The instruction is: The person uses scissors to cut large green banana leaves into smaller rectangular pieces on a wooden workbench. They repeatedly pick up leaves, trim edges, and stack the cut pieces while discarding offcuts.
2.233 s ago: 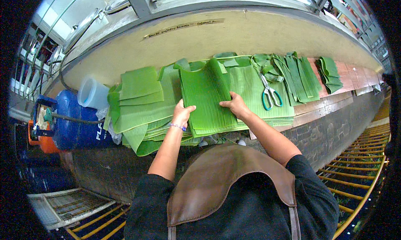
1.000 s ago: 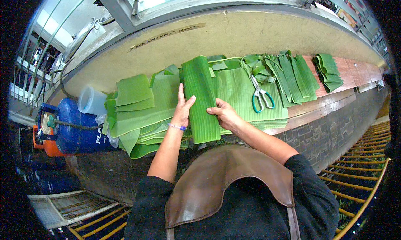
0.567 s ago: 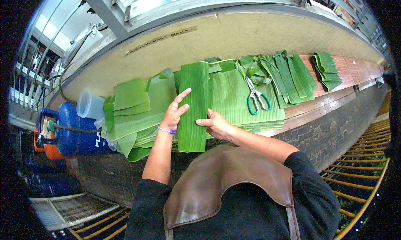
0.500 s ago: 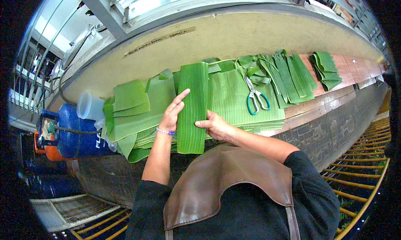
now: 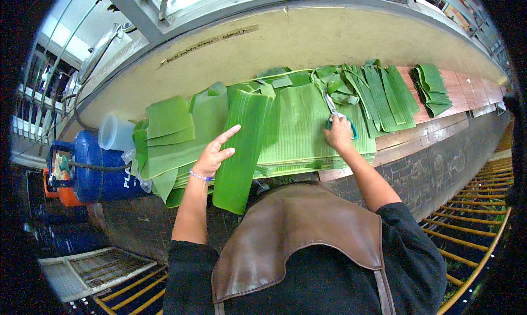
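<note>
Right hand (image 5: 340,134) on scissors (image 5: 331,107)

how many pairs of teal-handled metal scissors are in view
1. The teal-handled metal scissors are over the broad pale green leaf sheets, right of centre, with the bare right hand at their handle end. Others could be hidden under the sheets.

From my remote station I see a cream wall (image 5: 329,38) rising directly behind the reddish wooden tabletop (image 5: 462,91), a brown strip (image 5: 214,42) stuck to it. Higher up behind the tabletop, I make out a gray window frame (image 5: 130,7), with bright white light above. Metal bars (image 5: 50,57) stand beyond the tabletop's left end. Dark paved floor (image 5: 420,175) runs before the tabletop, with yellow railing (image 5: 472,211) near its right front and a pale-framed mesh panel (image 5: 104,268) near its left front.
</note>
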`<state>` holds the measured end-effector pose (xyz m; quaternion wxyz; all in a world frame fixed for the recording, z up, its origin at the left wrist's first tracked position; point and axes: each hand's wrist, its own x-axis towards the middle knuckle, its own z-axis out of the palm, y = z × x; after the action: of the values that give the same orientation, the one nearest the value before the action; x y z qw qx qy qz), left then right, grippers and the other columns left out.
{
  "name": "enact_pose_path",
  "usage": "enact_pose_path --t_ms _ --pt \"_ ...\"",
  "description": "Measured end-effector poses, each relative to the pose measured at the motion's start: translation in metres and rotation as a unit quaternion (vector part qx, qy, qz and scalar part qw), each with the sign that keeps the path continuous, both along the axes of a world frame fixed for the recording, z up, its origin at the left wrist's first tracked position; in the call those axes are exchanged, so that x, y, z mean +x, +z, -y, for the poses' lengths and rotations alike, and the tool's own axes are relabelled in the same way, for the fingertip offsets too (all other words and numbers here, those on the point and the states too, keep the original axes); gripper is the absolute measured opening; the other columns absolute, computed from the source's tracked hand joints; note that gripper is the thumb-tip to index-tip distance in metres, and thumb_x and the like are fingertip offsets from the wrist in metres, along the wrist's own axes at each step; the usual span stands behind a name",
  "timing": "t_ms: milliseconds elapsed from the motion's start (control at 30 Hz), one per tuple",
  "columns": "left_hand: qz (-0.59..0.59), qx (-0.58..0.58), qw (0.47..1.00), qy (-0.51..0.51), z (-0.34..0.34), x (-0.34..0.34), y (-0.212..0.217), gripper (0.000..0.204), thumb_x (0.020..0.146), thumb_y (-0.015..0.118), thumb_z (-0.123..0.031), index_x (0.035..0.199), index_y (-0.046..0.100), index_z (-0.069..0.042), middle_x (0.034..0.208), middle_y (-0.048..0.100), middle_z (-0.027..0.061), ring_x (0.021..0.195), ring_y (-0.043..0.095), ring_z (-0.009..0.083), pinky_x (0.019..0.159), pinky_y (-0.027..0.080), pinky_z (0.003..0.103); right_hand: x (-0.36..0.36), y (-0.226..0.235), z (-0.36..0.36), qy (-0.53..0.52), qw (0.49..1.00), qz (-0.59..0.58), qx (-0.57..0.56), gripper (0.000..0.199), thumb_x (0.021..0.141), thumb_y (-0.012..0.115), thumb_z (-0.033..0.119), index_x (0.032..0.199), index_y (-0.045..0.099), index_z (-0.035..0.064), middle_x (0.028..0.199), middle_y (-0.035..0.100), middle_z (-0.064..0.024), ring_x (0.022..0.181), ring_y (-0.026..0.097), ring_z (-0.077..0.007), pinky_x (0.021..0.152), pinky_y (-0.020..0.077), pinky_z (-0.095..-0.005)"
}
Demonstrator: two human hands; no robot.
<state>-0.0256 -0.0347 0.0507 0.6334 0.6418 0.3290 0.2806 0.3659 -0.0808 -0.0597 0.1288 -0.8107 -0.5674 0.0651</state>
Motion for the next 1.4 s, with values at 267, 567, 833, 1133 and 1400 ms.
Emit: enact_pose_path --t_ms 267,567,833,1133,1400 --pt "-0.073 0.050 0.996 0.007 0.019 -0.013 0.032 0.074 0.077 0.071 -0.014 0.143 0.037 -0.005 0.145 0.040 0.0086 0.136 0.031 0.0206 0.114 0.018 0.036 -0.008 0.006 0.004 0.059 0.995 -0.065 0.055 0.044 0.075 0.074 0.030 0.105 0.059 0.0011 0.090 0.062 -0.0196 0.088 0.060 -0.0338 0.078 0.0492 -0.0434" --pt "-0.084 0.270 0.936 0.211 0.032 0.034 0.076 0.073 0.074 0.073 -0.003 0.138 0.039 -0.002 0.116 0.062 0.0105 0.101 0.060 0.0192 0.088 0.048 0.032 -0.129 0.153 0.017 0.237 0.344 -0.838 -0.352 0.095 0.082 0.021 0.080 0.119 0.052 -0.0021 0.097 0.066 -0.0217 0.080 0.068 -0.0281 0.069 0.0578 -0.0419" --pt "-0.054 0.533 0.829 0.161 -0.004 0.048 0.067 0.006 0.074 0.065 -0.009 0.077 0.070 -0.009 0.087 0.058 0.0052 0.094 0.058 0.0225 0.095 0.044 0.040 -0.139 0.189 -0.014 0.101 0.411 -0.886 -0.188 0.045 0.081 0.065 0.013 0.122 0.051 0.0006 0.111 0.064 -0.0148 0.095 0.065 -0.0272 0.088 0.0531 -0.0413" --pt "0.335 -0.138 0.923 0.133 -0.005 0.060 0.059 0.059 0.094 0.052 -0.014 0.147 0.026 -0.012 0.142 0.040 0.0143 0.123 0.047 0.0265 0.103 0.040 0.039 -0.125 0.190 -0.045 0.146 0.508 -0.834 -0.160 0.047 0.073 0.063 -0.002 0.119 0.054 -0.0018 0.108 0.065 -0.0163 0.094 0.066 -0.0274 0.087 0.0533 -0.0425" --pt "0.250 -0.140 0.954 0.083 -0.008 0.068 0.057 0.065 0.082 0.066 0.001 0.140 0.040 -0.012 0.133 0.049 0.0099 0.117 0.051 0.0219 0.100 0.044 0.036 -0.113 0.184 -0.055 0.190 0.568 -0.775 -0.202 0.047 0.072 0.066 -0.001 0.118 0.054 -0.0027 0.103 0.067 -0.0143 0.089 0.067 -0.0256 0.080 0.0554 -0.0401"
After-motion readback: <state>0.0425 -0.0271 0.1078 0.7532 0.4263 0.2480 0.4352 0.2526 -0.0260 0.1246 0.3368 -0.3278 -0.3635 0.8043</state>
